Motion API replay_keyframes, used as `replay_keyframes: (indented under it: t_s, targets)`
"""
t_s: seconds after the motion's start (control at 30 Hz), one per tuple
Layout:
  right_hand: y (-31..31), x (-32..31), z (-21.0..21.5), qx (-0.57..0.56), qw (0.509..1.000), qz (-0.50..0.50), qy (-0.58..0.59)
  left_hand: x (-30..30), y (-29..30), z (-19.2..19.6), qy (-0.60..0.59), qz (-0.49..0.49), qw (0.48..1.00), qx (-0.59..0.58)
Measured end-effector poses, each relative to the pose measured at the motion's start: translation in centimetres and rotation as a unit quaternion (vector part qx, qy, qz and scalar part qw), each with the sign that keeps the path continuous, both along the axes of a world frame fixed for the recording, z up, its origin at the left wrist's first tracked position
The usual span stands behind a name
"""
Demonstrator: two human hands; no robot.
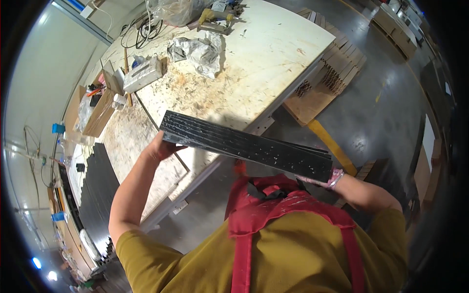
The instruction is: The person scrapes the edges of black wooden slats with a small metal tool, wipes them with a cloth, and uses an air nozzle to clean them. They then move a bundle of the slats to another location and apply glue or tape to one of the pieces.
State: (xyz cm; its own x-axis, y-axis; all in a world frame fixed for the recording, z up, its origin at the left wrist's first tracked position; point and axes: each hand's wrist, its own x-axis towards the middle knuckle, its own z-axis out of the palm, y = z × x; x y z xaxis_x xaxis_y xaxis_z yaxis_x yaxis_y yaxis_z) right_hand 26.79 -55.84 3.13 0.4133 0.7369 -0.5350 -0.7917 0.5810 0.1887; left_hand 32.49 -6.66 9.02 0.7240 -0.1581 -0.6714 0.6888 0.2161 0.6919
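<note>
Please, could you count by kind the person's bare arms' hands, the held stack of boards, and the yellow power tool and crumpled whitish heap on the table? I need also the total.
Hands: 2 (left hand, right hand)
Held stack of black boards: 1
Yellow power tool: 1
Crumpled whitish heap: 1
Total: 5

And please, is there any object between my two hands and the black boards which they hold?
Nothing visible stands in between: the left hand meets the left end of the black boards, and the right hand meets the right end. The boards themselves hide some of the fingers.
</note>
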Motion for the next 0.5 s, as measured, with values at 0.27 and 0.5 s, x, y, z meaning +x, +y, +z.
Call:
replay_keyframes:
  t_s: [0.27, 0.5]
  targets:
    - [13.0, 1.8, -0.4, 0.08, 0.996, -0.049, 0.005, 12.9, 10.8, 0.1, -0.069, -0.151, 0.986, -0.01]
    - [20.7, 2.3, 1.5, -0.103, 0.991, -0.082, 0.006, 17.3, 16.6, -1.7, -0.059, -0.172, 0.982, -0.058]
